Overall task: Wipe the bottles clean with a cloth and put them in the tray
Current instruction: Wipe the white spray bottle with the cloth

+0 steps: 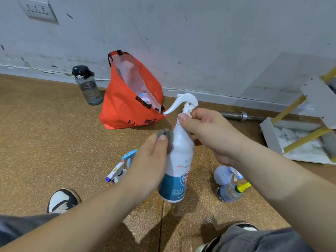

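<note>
A white spray bottle (pixel 179 160) with a blue lower label hangs upright in mid-air above the floor. My right hand (pixel 209 131) pinches its neck just under the white trigger head. My left hand (pixel 149 160) holds a small grey cloth (pixel 166 137) against the bottle's left shoulder. On the floor below left lie spray bottles with blue and white trigger heads (pixel 120 170), partly hidden by my left wrist. Below right stand a pale blue bottle (pixel 222 174) and a clear bottle with a yellow nozzle (pixel 231 192). A white tray-like rack (pixel 269 135) with yellow bars sits at the right.
An orange bag (pixel 127 100) stands open against the wall, with a dark water bottle (pixel 89 86) to its left. A metal barbell bar (pixel 240 116) lies along the wall base. My two shoes (pixel 61 200) and trouser legs are at the bottom edge.
</note>
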A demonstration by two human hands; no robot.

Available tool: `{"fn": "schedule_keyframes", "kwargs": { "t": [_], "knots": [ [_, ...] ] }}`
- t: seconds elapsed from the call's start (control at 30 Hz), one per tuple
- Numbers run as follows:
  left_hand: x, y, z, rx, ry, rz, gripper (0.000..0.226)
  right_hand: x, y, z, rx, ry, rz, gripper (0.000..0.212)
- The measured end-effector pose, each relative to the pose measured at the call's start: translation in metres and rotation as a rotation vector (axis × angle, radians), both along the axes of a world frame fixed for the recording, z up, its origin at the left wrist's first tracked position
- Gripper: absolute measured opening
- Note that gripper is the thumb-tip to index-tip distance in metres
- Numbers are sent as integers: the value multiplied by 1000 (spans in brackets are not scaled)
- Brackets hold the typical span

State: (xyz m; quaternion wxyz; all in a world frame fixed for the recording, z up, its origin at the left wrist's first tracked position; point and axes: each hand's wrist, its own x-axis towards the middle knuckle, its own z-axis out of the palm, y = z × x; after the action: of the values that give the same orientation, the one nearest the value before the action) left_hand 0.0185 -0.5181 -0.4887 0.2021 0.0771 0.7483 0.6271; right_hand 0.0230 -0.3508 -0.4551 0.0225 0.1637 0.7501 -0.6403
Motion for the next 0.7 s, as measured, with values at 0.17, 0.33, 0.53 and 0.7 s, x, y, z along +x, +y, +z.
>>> {"fn": "schedule_keyframes", "kwargs": {
  "t": [0.17,0.33,0.53,0.7],
  "knots": [
    [9,0,-4,-261,667,-180,45,-2,-12,-9,-34,-3,-83,41],
    [-11,-8,-29,-11,26,-104,44,-10,-11,5,-10,55,-205,27],
    [-7,2,-18,94,-302,2,41,-9,-8,2,-36,41,-233,26],
    [-7,8,-11,-222,589,-178,38,-5,-18,-11,-81,14,-249,26]
  ]
}}
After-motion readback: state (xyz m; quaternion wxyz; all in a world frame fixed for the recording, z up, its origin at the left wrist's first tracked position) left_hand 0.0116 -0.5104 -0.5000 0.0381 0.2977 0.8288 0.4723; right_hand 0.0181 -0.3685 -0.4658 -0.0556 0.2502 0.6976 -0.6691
